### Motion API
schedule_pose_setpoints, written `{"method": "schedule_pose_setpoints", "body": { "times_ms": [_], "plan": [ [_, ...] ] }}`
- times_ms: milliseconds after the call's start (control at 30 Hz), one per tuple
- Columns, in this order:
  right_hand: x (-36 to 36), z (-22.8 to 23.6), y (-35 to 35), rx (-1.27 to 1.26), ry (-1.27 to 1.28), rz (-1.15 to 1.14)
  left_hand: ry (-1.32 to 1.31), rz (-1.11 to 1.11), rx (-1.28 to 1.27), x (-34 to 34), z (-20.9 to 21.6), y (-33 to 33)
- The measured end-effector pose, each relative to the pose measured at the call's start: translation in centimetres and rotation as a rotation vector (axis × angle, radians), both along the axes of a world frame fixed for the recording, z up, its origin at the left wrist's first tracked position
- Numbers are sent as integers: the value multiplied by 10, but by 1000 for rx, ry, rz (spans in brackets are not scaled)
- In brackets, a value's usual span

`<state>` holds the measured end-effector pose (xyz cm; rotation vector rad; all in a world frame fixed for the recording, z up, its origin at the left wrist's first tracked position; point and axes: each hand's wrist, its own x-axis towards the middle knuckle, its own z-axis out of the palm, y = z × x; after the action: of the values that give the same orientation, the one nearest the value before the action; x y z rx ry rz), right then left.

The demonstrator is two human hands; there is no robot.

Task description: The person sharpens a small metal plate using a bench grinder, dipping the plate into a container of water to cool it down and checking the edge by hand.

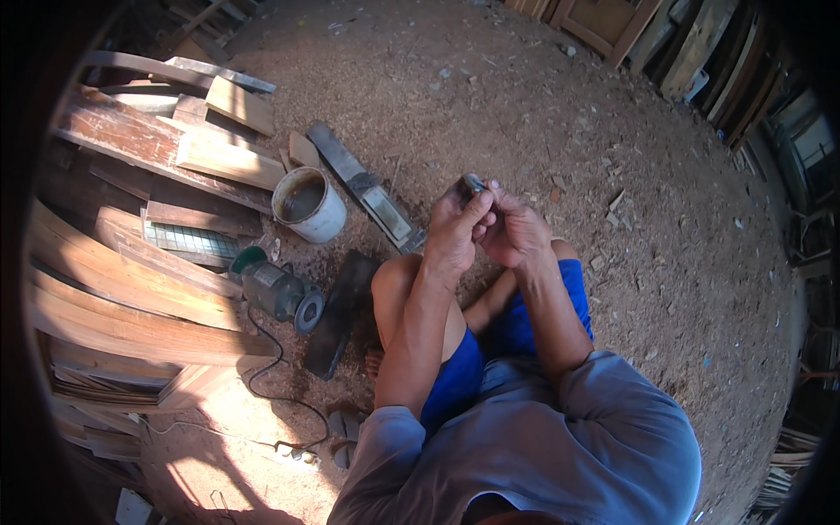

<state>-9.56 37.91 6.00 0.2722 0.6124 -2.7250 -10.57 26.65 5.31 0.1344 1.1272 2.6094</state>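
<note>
Both hands come together in front of my knees, fingers closed around a small dark metal piece (pixel 475 183) with a shiny face. My left hand (pixel 453 229) grips it with the thumb laid along it. From the other side, my right hand (pixel 520 231) pinches its end. Most of the piece is hidden by the fingers, so its exact kind does not show. Just left of the hands, a pale sharpening stone (pixel 385 213) lies on a long narrow board (pixel 336 154). Beside that stands a whitish bucket (pixel 325 224) with murky liquid in it.
A bench grinder (pixel 273 290) with a grey wheel sits at my left, its black cord (pixel 289 399) trailing along the ground. Next to it lies a dark wooden block (pixel 339 317). Stacked planks (pixel 131 297) fill the left side. More boards (pixel 700 52) lean at the far right.
</note>
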Motion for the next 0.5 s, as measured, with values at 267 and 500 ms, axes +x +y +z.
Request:
{"method": "schedule_pose_setpoints", "body": {
  "times_ms": [267,500],
  "plan": [
    [1,-2,0,-13,-17,4,-11,-7,-9,0,-3,0],
    [5,4,2,126,12,-11,-30,-5,-6,4,8,-4]
  ]
}}
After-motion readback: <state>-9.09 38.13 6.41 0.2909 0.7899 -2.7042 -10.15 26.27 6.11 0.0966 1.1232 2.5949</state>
